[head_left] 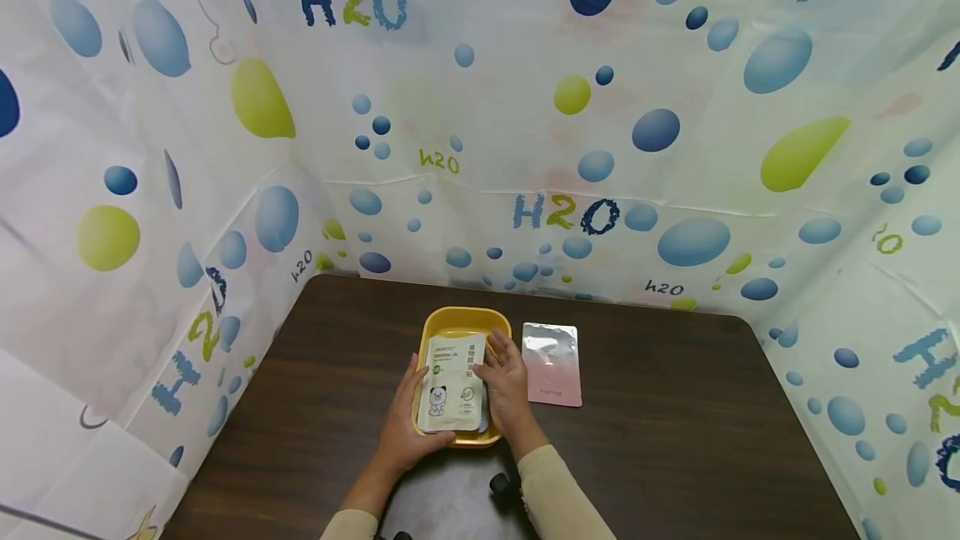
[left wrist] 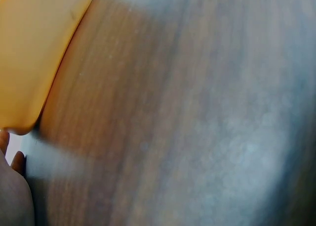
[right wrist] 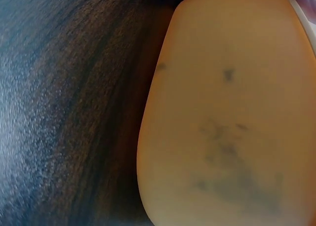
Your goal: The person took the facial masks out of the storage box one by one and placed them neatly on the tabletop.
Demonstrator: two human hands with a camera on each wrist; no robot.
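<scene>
A pale packet [head_left: 453,386] printed with "ESSENTIAL OIL" and a small bear lies in a yellow tray [head_left: 467,313]. My left hand [head_left: 401,427] holds the packet along its left side, fingertips over that edge and thumb at the lower edge by the tray rim. On the other side, my right hand [head_left: 507,382] grips the packet's right edge, with its thumb on the printed face. A greyish edge of something shows under the packet at the lower right. The tray's outer wall [right wrist: 222,107] fills much of the right wrist view, with dark shapes showing through.
A silver and pink sachet [head_left: 552,365] lies flat just right of the tray. Everything rests on a dark wood-grain table [head_left: 675,423]. White curtains [head_left: 495,107] with blue and green dots stand behind and at both sides of it.
</scene>
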